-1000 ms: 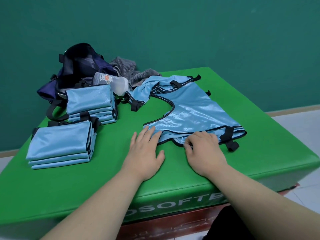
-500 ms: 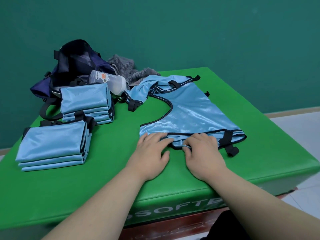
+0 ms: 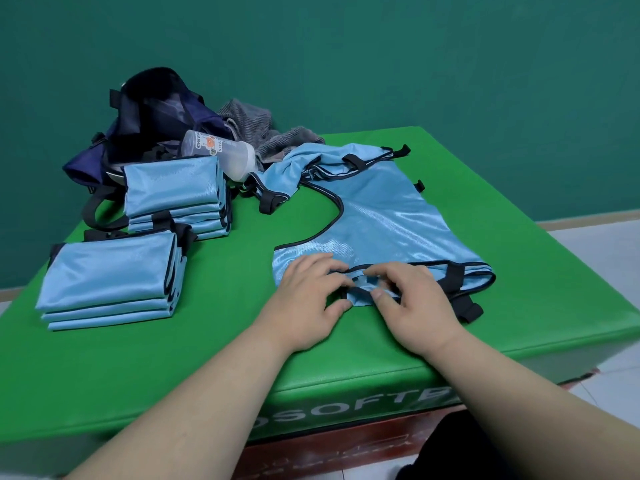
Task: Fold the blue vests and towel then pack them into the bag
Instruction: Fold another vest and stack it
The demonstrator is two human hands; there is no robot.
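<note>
A shiny light-blue vest [image 3: 381,220] with black trim lies spread on the green mat [image 3: 173,358], its far end bunched. My left hand [image 3: 308,299] and my right hand [image 3: 412,306] sit side by side at its near hem, both with curled fingers pinching the hem's edge. Two stacks of folded blue vests lie at the left: a near stack [image 3: 107,282] and a farther stack [image 3: 176,195]. The dark navy bag [image 3: 152,112] gapes open at the back left. A grey towel [image 3: 256,129] lies crumpled beside it.
A translucent plastic bottle [image 3: 221,154] lies on its side between the bag and the spread vest. The mat's near edge runs just below my wrists, and its right edge drops to a tiled floor [image 3: 609,244]. A green wall stands behind.
My left hand went from lying flat on the mat to curling onto the vest's near hem. Both hands have drawn together and now pinch the hem edge.
</note>
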